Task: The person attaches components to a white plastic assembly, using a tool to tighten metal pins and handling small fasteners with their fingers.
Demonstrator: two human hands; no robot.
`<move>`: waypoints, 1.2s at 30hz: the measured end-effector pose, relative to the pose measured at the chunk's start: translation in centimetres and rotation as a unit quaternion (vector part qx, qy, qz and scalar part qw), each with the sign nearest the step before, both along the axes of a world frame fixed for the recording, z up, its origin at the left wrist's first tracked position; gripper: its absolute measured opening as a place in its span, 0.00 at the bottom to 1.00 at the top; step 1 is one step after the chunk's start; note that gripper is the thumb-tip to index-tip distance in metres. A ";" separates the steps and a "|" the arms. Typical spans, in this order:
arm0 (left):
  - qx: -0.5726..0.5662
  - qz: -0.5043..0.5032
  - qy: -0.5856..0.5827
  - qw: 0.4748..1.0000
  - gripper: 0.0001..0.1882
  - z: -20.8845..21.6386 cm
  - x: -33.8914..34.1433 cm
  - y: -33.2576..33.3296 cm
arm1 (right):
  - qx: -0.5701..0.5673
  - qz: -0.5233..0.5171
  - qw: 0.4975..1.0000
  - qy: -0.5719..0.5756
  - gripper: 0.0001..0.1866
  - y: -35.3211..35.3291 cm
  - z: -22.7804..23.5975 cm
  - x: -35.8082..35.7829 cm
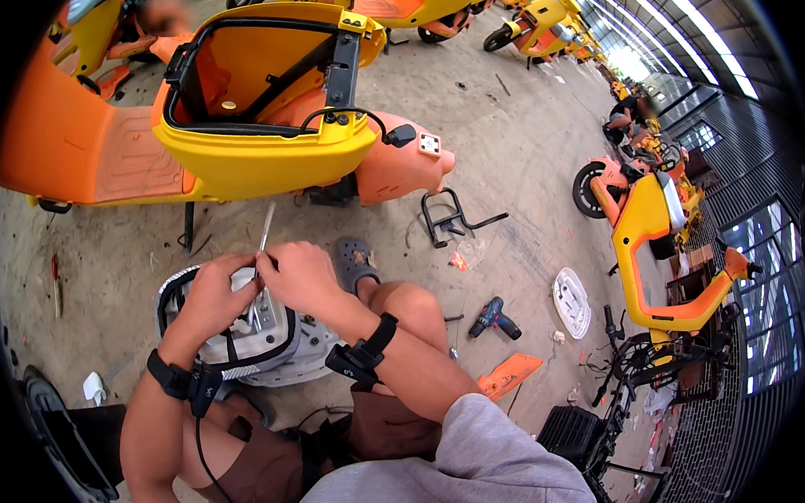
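Note:
Both my hands meet in front of me over a white-and-grey plastic housing [308,343] with a black rim, which lies on the floor between my legs. A slim silver metal rod [268,222] slants up from between my fingers; its kind is not clear. My right hand [301,274] is closed, with thumb and fingers pinched on the rod. Close beside it, my left hand [216,292] is closed too, its fingertips bent against the rod's lower part. What else the fingertips hold is hidden.
An orange-and-yellow scooter [266,159] with an open seat compartment stands just ahead. To the right lie a cordless drill [493,319], a black metal bracket [450,219], a white oval panel [571,303] and an orange panel [509,376]. Another scooter [637,252] stands farther right.

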State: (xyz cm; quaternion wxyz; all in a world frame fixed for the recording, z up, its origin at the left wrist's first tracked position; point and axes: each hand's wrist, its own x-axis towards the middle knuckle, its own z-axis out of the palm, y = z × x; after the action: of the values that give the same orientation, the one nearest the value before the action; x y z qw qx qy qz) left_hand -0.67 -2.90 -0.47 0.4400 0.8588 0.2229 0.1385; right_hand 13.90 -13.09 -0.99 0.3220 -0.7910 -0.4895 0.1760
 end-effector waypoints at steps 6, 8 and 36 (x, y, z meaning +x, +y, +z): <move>0.087 0.000 -0.030 0.996 0.12 -0.5 0.0 0.3 | 0.200 0.040 0.956 -0.209 0.04 -0.1 -0.7 0.5; 0.110 0.012 -0.011 0.994 0.11 0.1 -0.1 0.3 | 0.172 0.066 0.958 -0.220 0.05 -0.4 -1.0 1.0; 0.115 0.049 0.079 0.989 0.15 0.9 -1.0 0.9 | 0.119 0.087 0.974 -0.174 0.10 -1.1 0.8 0.9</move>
State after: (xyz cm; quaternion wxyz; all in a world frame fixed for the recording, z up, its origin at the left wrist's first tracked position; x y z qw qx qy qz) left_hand -1.68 -1.95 0.47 0.3122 0.8998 0.2814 0.1168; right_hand 14.75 -14.19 -0.23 0.3066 -0.7199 -0.6226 0.0035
